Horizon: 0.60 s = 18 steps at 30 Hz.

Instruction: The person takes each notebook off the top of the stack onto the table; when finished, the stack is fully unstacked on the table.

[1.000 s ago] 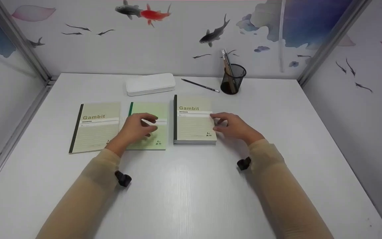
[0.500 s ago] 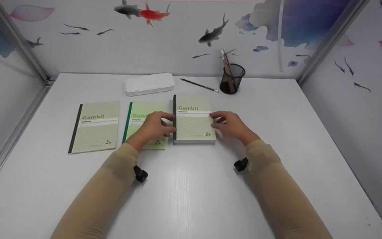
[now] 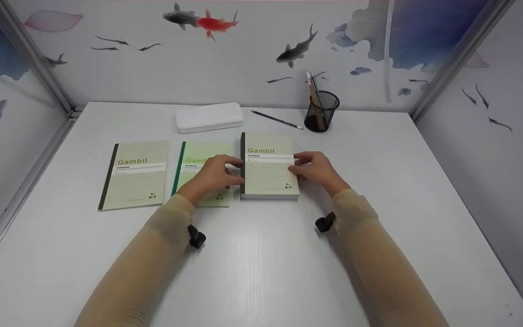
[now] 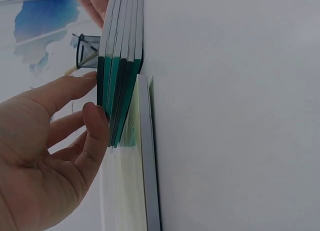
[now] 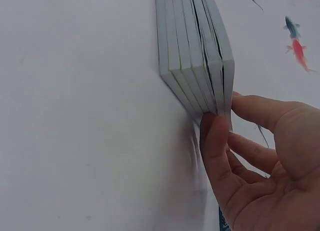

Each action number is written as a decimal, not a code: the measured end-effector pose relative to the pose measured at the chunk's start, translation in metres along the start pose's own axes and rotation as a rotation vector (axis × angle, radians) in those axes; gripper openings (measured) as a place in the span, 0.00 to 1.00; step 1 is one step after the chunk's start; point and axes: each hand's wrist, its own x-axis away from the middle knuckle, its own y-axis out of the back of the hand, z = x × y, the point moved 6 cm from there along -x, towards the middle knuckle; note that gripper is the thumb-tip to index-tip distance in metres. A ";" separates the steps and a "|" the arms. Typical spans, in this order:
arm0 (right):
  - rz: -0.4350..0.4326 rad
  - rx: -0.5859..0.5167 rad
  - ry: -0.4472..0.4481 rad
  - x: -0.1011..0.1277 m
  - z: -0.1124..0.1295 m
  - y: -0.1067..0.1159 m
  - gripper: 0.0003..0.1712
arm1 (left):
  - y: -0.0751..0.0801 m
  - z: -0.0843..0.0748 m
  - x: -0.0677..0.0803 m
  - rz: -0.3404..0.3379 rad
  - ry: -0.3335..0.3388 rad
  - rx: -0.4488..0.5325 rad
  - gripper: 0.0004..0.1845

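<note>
A stack of several notebooks [image 3: 268, 175] lies on the table between my hands, a beige Gambit cover on top. My left hand [image 3: 214, 175] reaches over a green notebook [image 3: 189, 156], its thumb and fingertips touching the dark spine side of the stack. At the opposite side, my right hand [image 3: 318, 170] rests its thumb and fingertips against the page edges. In the left wrist view, dark and green spines [image 4: 117, 81] stand in layers beside the fingers. The right wrist view shows the white page edges [image 5: 190, 46] with the thumb against them. Neither hand wraps round the stack.
A single beige notebook [image 3: 136, 181] lies at the left. Behind are a white case [image 3: 209, 119], a loose pencil [image 3: 277, 120] and a black mesh pen cup [image 3: 321, 113] with pencils. Printed wall panels border the table [image 3: 252, 272] at the back and sides.
My left hand has moved right, from above the green notebook to the spine side of the stack. The right hand has shifted only slightly at its edge.
</note>
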 end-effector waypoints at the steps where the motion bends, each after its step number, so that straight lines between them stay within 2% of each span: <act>1: 0.004 -0.013 -0.013 0.000 -0.001 0.000 0.34 | 0.000 -0.001 0.000 0.000 -0.005 -0.008 0.33; 9: 0.012 -0.068 -0.079 -0.002 -0.010 0.005 0.33 | 0.002 -0.007 -0.002 0.011 -0.022 -0.099 0.35; 18: 0.039 -0.146 -0.147 0.003 -0.016 0.007 0.34 | 0.006 -0.009 -0.003 0.036 -0.102 -0.275 0.37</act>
